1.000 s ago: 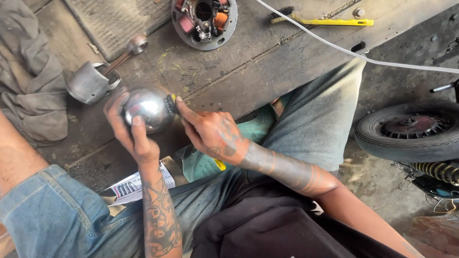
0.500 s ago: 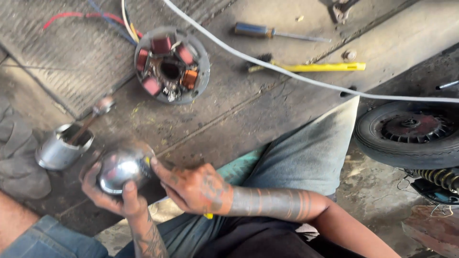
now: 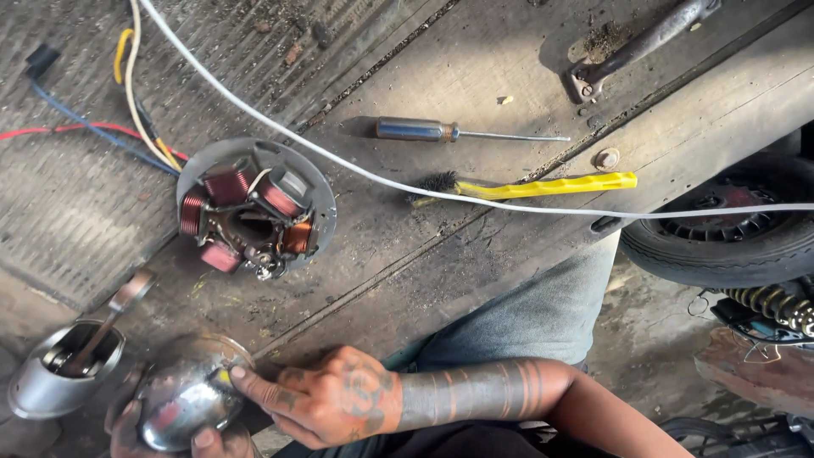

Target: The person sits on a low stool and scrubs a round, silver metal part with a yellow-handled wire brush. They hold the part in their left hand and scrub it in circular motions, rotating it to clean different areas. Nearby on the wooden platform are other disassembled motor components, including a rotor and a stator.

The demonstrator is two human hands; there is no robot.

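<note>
My left hand (image 3: 161, 437) grips a shiny rounded metal cover (image 3: 182, 403) from below, thumb on its front rim, at the bottom left of the view. My right hand (image 3: 318, 399) presses a small brush with a yellow handle, mostly hidden under the fingers, against the cover's right side; only a speck of yellow shows at the fingertip. Both forearms are tattooed. A piston with its connecting rod (image 3: 64, 369) lies just left of the cover.
On the worn wooden bench sit a stator plate with copper coils (image 3: 254, 212) and coloured wires, a screwdriver (image 3: 449, 131), a yellow-handled wire brush (image 3: 543, 187), a white cable (image 3: 356, 170) and a bolt (image 3: 605, 158). A small tyre (image 3: 721, 237) stands at the right.
The view has tilted up, so hands and cover now sit lower left in frame. The right hand keeps rubbing the cover; more of the bench, the screwdriver and the wires have come into view.
</note>
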